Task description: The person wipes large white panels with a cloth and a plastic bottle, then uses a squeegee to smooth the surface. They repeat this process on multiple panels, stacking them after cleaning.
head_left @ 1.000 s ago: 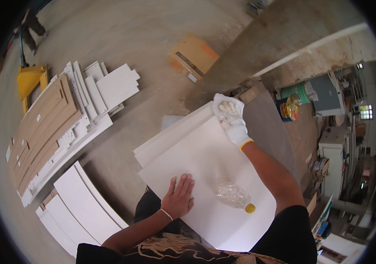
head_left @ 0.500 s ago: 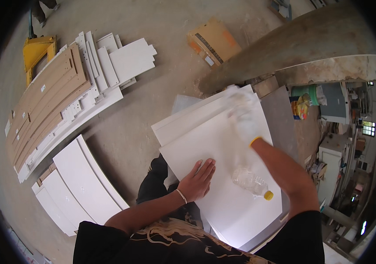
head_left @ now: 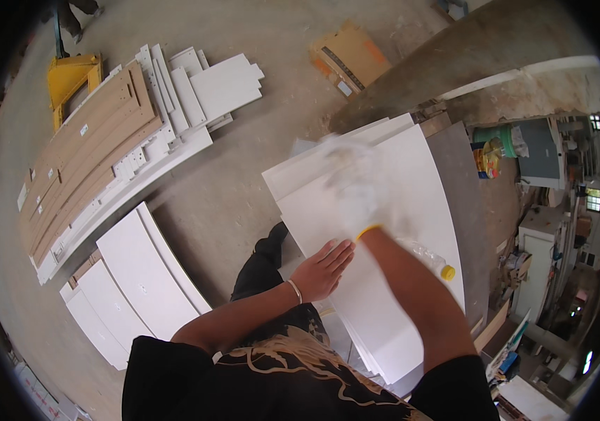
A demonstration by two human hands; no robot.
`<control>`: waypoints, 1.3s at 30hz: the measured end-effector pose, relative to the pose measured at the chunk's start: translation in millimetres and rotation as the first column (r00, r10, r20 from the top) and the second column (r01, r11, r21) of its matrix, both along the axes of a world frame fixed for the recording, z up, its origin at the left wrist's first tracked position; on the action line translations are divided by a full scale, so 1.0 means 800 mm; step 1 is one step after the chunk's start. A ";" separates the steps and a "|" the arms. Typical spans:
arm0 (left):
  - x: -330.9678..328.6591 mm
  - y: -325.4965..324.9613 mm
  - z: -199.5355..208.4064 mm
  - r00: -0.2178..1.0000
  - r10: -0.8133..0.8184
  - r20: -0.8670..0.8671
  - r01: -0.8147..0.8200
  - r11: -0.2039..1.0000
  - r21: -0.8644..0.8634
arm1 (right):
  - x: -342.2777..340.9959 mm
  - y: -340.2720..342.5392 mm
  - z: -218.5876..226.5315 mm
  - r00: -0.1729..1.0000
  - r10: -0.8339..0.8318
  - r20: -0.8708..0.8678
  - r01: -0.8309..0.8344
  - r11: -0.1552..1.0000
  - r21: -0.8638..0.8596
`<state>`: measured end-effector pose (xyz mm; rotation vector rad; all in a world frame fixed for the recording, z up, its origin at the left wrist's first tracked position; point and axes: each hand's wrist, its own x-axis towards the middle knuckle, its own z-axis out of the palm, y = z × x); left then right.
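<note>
A white flat panel [head_left: 412, 337] lies on top of a stack in front of me. My left hand [head_left: 322, 270] rests palm down near its left edge, fingers stretched out and holding nothing. Over the panel's far part, my right hand [head_left: 357, 200] is smeared by motion. It wears a white glove with a yellow cuff. Pale, blurred material spreads around its fingers, and I cannot make out whether this is a cloth. A clear plastic bottle [head_left: 423, 254] with a yellow cap lies on its side on the panel, partly hidden behind my right forearm.
Stacked brown and white boards [head_left: 96, 133] lie at the left, with more white panels [head_left: 138, 259] nearer me. A yellow pallet jack [head_left: 68, 81] stands beyond. Past the panel are a cardboard box [head_left: 352, 56] and a thick column [head_left: 482, 59]. Cluttered shelving [head_left: 542, 231] fills the right.
My right hand has swept left and nearer across the panel, and its forearm now covers part of the bottle. My left hand stays flat on the panel. The whole view has shifted slightly.
</note>
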<state>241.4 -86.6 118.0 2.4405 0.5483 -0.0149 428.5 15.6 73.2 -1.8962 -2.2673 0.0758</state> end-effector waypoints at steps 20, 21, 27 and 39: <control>-0.101 -0.052 -0.032 0.971 -0.216 0.097 0.200 0.968 0.154 | -0.125 -0.173 0.062 0.945 0.235 -0.226 -0.214 0.970 0.111; -0.120 -0.058 -0.031 0.925 -0.311 0.219 0.241 0.924 0.298 | -0.115 -0.197 0.071 0.942 0.245 -0.231 -0.231 0.969 0.086; -0.178 0.046 -0.043 0.913 0.108 0.394 -0.171 0.977 0.129 | -0.111 -0.367 0.082 0.946 -0.209 -0.250 0.220 0.975 0.018; 0.035 0.310 -0.054 0.890 -0.055 -0.452 -0.073 0.962 -0.262 | -0.233 -0.125 0.045 0.911 -0.400 -0.101 0.402 0.916 -0.001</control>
